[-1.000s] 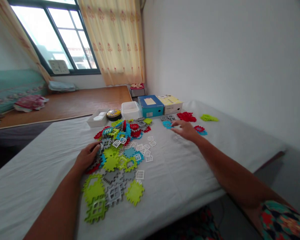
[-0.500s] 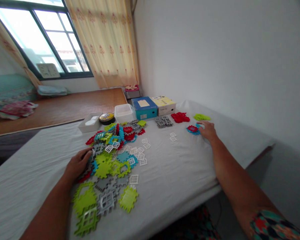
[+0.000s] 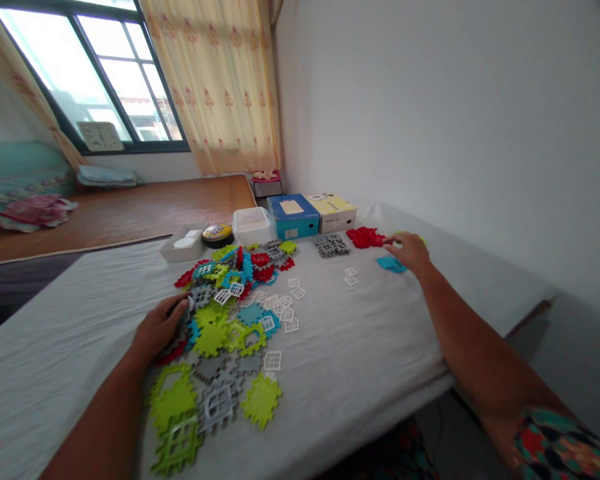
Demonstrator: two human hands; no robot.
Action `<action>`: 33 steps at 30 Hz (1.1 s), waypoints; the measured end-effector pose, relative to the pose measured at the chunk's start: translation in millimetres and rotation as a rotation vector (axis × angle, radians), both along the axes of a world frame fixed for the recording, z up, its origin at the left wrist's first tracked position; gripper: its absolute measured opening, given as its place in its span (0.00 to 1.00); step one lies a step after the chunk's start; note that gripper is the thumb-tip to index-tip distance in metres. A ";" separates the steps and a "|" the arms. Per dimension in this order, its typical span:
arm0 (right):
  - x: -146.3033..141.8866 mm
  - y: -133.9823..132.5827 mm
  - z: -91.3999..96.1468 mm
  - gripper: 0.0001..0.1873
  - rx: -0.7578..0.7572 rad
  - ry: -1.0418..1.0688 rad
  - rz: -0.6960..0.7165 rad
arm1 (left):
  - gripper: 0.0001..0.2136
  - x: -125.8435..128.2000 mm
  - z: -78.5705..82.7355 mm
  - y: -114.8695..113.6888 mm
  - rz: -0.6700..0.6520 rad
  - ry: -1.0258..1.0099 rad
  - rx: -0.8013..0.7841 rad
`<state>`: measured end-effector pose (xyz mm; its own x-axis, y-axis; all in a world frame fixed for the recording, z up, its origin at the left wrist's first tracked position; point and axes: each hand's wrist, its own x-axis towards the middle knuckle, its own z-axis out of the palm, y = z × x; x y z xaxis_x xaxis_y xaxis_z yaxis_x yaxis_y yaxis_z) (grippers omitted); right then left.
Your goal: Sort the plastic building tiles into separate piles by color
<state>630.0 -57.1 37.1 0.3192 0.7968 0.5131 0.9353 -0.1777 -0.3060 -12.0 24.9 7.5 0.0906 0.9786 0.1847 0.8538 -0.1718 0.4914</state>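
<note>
A mixed heap of toothed plastic building tiles [image 3: 213,337] in green, grey, blue and red spreads over the left of the table. My left hand [image 3: 161,325] lies along the heap's left edge, fingers over the grey and red tiles, its fingertips partly hidden. Across the table, my right hand [image 3: 411,252] pinches a red tile [image 3: 384,241] at the right edge of the red tile pile [image 3: 363,237]. Just below that hand sits a small blue tile pile [image 3: 391,265]. A green pile [image 3: 419,237] shows partly behind the hand.
A grey tile pile [image 3: 331,246] lies left of the red one. Small white window frames [image 3: 351,276] lie mid-table. Behind stand a blue box [image 3: 293,219], a yellow box [image 3: 333,212], a clear tub [image 3: 253,225], a round tin [image 3: 217,235] and a white tray [image 3: 181,247].
My right hand has moved from the blue pile to the red pile, and the red tile that lay on the blue ones has gone with it. My left hand stays in place.
</note>
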 end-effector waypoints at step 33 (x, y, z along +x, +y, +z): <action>83.6 -14.9 -28.7 0.18 -0.281 0.279 0.032 | 0.24 -7.9 -8.2 7.8 -0.002 -0.027 0.038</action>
